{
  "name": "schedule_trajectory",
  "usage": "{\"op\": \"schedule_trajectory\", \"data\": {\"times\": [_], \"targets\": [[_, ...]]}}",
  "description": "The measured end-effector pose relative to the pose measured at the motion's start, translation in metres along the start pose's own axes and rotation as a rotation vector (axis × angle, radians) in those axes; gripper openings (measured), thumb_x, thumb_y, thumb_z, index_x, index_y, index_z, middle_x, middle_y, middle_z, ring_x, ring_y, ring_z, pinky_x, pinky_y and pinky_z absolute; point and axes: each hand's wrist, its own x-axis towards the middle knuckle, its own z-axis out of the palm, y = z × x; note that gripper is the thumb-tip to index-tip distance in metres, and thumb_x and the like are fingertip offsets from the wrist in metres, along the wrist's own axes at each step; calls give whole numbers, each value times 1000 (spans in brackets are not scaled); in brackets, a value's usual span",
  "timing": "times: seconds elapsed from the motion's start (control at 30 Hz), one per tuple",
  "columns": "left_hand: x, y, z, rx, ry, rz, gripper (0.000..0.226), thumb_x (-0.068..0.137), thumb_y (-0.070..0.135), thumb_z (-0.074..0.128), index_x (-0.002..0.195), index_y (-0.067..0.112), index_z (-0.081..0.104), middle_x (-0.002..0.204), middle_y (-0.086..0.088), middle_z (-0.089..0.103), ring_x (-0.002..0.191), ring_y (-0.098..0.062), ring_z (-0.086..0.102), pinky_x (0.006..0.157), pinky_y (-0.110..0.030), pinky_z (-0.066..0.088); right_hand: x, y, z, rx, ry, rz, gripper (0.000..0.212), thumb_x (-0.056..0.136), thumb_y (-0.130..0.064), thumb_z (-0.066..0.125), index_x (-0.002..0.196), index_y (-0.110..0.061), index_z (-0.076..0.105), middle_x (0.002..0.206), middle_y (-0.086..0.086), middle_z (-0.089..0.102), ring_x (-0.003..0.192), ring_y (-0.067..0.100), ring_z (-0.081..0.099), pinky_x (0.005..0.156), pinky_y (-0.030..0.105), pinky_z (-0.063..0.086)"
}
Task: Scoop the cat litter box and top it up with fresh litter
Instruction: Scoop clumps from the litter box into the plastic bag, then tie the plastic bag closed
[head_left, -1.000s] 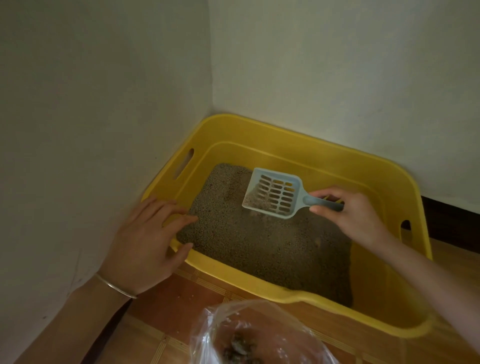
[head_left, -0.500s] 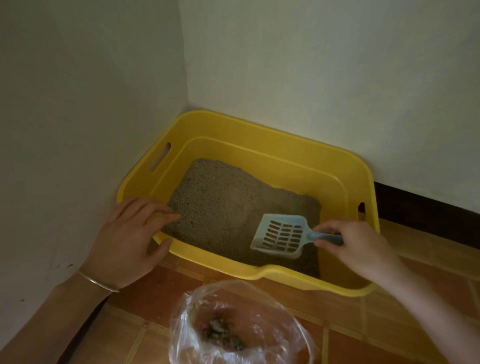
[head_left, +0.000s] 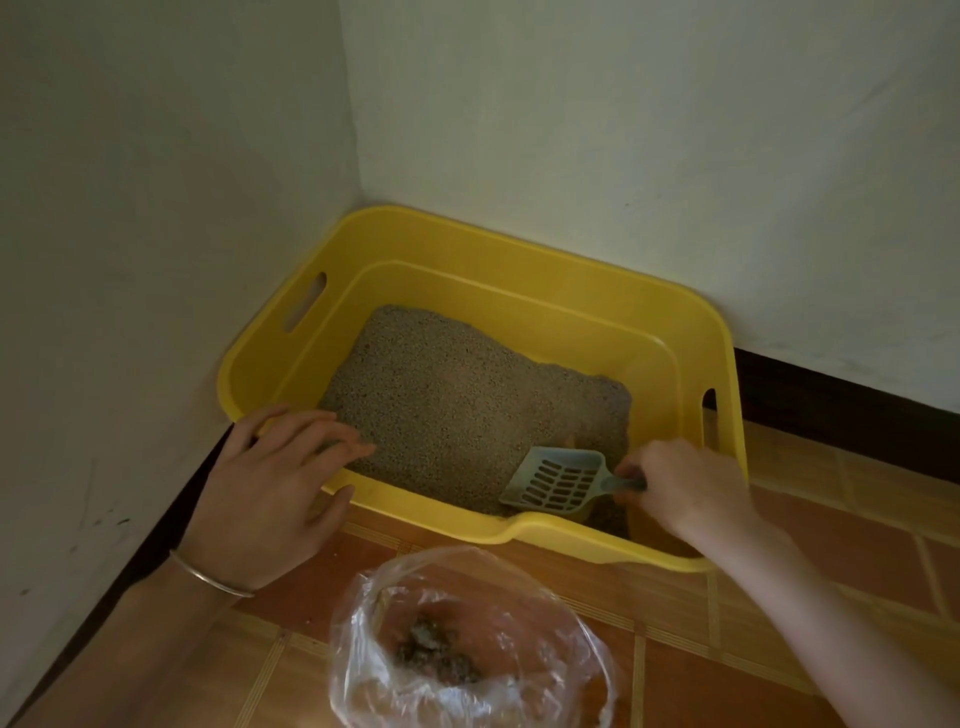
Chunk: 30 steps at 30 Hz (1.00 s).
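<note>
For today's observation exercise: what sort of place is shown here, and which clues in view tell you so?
Probably a corner of a home, indoors at floor level. A yellow litter box filled with litter sits where two plain walls meet, on a tiled floor.

Box (head_left: 519, 249): yellow plastic tub, rounded corners, slot handles in both short ends, set in the wall corner on tile. Litter (head_left: 457, 405): grey-tan granules, heaped toward the far-left end, thin at the right. Scoop (head_left: 556, 483): pale grey-blue, slotted, empty, blade low at the near-right corner of the box, on the litter, handle pointing right. Bag (head_left: 467, 644): clear plastic, open, just before the box, with dark clumps inside.
</note>
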Motion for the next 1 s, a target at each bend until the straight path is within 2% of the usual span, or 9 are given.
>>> {"op": "schedule_trajectory", "data": {"times": [0.23,0.33,0.4,0.5,0.57,0.67,0.8,0.9,1.0], "targets": [[-1,-1,2,34,-17,9,34,81,35,49,106,25,69,106,9,66,108,-19,58,99,-44,33,0,-1,-3,-2,-11,9,31,84,-44,61,114,-37,60,106,-9,65,95,13,61,79,32,51],[-1,1,1,20,-3,6,33,81,35,48,105,25,69,105,9,66,107,-19,57,100,-43,31,-5,2,-7,158,37,-26,35,83,-43,62,117,-33,60,113,-11,64,102,10,60,84,33,50],[-4,2,1,-6,13,8,33,81,34,48,105,26,69,104,9,66,106,-17,56,102,-44,29,-11,4,-11,355,75,-82,32,82,-36,65,114,-30,62,112,-12,65,99,3,58,85,25,47],[-10,4,0,-32,30,33,33,81,33,48,105,25,70,103,9,66,106,-13,54,107,-46,25,-25,3,-14,576,114,-171,30,80,-27,68,109,-30,64,105,-17,65,89,-13,54,77,4,40],[-17,8,-2,-58,41,48,33,82,31,48,105,23,70,103,7,66,107,-14,53,107,-49,28,-38,0,-15,667,160,-219,31,76,-29,69,107,-32,64,101,-22,63,92,-15,54,77,0,38],[-27,21,-3,-179,11,38,32,83,29,49,108,20,68,107,4,64,106,-20,57,96,-42,39,-64,-8,-15,835,259,-281,29,71,-36,67,100,-34,66,97,-23,67,95,-12,56,78,1,40],[-50,44,4,-265,-89,2,30,83,33,52,107,22,66,106,7,62,100,-18,57,78,-35,47,-99,-20,3,1057,330,-394,26,73,-46,66,96,-34,69,97,-19,68,90,1,64,75,11,49],[-66,59,12,-282,-123,-46,31,84,40,50,106,23,65,104,8,61,95,-16,58,72,-31,50,-115,-23,32,1115,236,-358,31,69,-50,67,97,-36,68,96,-18,69,91,3,64,77,14,49],[-80,68,22,-278,-159,-86,35,81,45,51,110,28,59,109,5,60,99,-15,55,70,-29,52,-120,-20,67,914,109,-282,31,70,-51,66,100,-42,66,105,-23,62,104,-5,55,88,12,41]]}}
